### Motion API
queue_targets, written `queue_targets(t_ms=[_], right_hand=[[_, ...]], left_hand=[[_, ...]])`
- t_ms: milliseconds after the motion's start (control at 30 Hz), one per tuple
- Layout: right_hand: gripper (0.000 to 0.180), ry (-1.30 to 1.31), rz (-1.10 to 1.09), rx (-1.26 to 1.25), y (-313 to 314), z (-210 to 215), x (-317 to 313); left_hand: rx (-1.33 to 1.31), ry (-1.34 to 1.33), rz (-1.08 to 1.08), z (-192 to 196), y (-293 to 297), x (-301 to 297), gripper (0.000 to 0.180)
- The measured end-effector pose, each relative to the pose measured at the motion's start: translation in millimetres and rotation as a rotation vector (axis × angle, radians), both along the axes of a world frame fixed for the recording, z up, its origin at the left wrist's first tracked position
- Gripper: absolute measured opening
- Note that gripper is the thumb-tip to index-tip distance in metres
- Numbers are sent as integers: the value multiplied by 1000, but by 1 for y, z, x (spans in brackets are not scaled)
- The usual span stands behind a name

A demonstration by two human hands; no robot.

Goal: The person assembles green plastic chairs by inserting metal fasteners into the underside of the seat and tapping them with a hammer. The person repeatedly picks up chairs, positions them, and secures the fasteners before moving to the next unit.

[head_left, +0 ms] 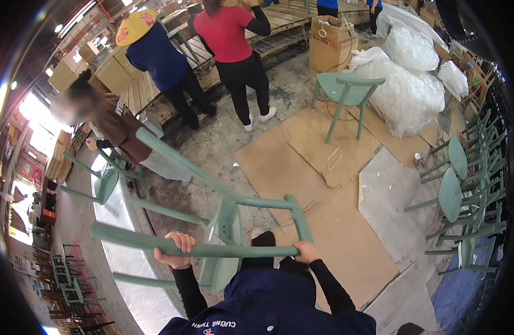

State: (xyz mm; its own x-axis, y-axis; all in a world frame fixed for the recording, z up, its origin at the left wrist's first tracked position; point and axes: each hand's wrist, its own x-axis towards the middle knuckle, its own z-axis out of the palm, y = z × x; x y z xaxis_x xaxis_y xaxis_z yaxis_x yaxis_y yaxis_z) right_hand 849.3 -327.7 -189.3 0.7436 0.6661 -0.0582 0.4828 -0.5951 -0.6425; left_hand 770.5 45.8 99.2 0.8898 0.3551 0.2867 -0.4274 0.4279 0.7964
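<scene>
A pale green wooden chair (246, 252) is tipped over in front of my body, its legs sticking out to the left. My left hand (179, 249) is wrapped round its nearest leg, partway along. Close to the corner where that leg meets the crosswise bar, my right hand (307, 252) grips the frame. The underside of the seat (226, 223) shows between the legs, with small dark holes in the wood.
Flattened cardboard (346, 240) covers the floor ahead and right. Another green chair (346, 92) stands there, near bulky plastic-wrapped bundles (399, 92). Stacked green chairs (474, 212) line the right. A plastic-covered bench (120, 240) lies left, near a person in brown (123, 125).
</scene>
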Motion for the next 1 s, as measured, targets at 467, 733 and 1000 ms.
queue_targets(t_ms=[467, 733, 1000], right_hand=[[22, 145, -470, -231, -71, 95, 35], [26, 245, -725, -244, -54, 113, 53], [27, 221, -767, -321, -59, 100, 60]], left_hand=[[-376, 636, -71, -93, -24, 315, 64], [-321, 698, -258, -95, -78, 430, 67], [-208, 919, -161, -166, -115, 501, 59]])
